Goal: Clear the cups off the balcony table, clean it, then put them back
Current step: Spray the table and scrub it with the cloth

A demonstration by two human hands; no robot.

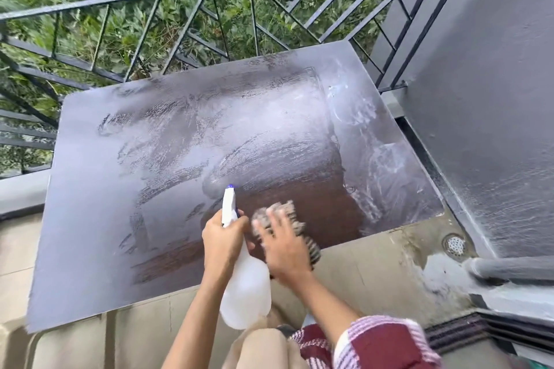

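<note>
No cups in view; cleaning step under way. Left hand point(223, 237) wrapped around spray bottle point(244, 287), nozzle aimed at table point(99, 219). Right hand point(284, 246), fingers spread flat, presses cloth point(287, 216) onto near edge (blurred). Next: wipe remaining dusty areas before returning cups

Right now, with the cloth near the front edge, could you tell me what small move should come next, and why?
Probably sweep the cloth under the right hand leftward and away across the table: only the patch beside it looks dark and wiped, the rest is still hazy. The left hand holds the spray bottle.
</note>
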